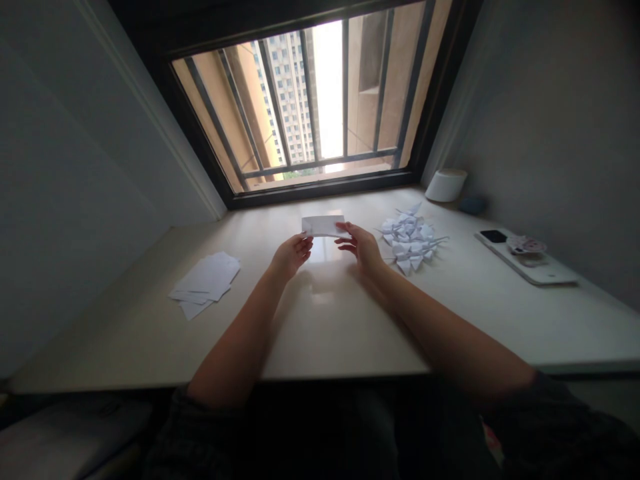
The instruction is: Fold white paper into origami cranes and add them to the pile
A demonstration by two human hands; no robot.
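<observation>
A white sheet of paper (323,225), a wide rectangle that may be folded, is held up above the table near the window. My left hand (293,255) pinches its left end, fingers curled underneath. At the right end, my right hand (361,247) grips it with the thumb on top and the other fingers loosely bent below. To the left lies a loose stack of white paper sheets (207,280). A pile of small folded paper pieces (409,239) with pointed tips sits right of my right hand.
The white table (320,333) ends at a front edge near my body. Toward the right wall lie a phone (530,260) with a round grip on it, a white cylindrical object (447,185) and a dark rounded object (473,204). A barred window (320,100) stands behind the table.
</observation>
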